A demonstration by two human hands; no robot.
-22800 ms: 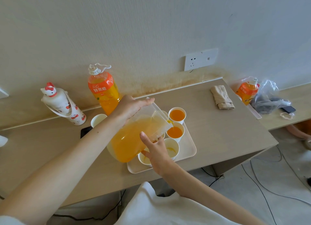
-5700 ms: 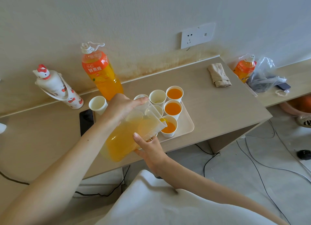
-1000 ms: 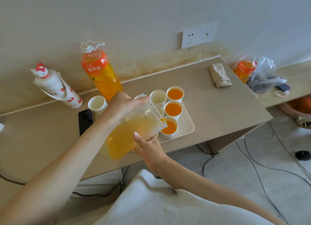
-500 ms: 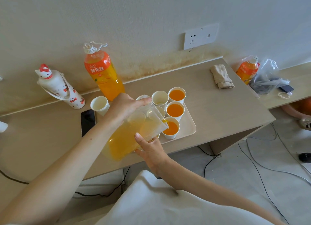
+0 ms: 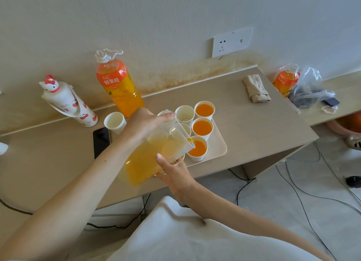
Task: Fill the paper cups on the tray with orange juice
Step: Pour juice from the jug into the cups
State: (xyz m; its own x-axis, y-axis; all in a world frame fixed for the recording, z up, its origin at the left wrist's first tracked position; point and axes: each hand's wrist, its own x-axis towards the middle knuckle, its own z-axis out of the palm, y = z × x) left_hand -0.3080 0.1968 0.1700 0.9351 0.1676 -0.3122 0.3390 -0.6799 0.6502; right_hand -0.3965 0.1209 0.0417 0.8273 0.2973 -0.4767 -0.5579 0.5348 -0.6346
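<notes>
A clear plastic pitcher [image 5: 148, 159] of orange juice is tilted to the right over the cream tray [image 5: 219, 147]. My left hand [image 5: 145, 124] grips its top from above and my right hand [image 5: 173, 171] holds it from below. Its spout hangs over the near right paper cup [image 5: 197, 151], and juice runs into it. Two more cups [image 5: 202, 128] [image 5: 204, 110] behind it hold juice. A white cup [image 5: 184, 113] at the back shows almost no juice. Other cups on the tray sit partly hidden behind the pitcher.
A large orange juice bottle [image 5: 117, 85] stands by the wall. A lone paper cup [image 5: 115, 122] and a black phone [image 5: 101, 140] lie left of the tray. A cat-topped white bottle [image 5: 67, 101] stands far left, a folded cloth [image 5: 256, 88] and a bagged bottle [image 5: 286, 80] right.
Juice keeps pouring into the near right cup and its level has risen slightly. Both hands hold the pitcher in nearly the same tilt. The view has shifted a little.
</notes>
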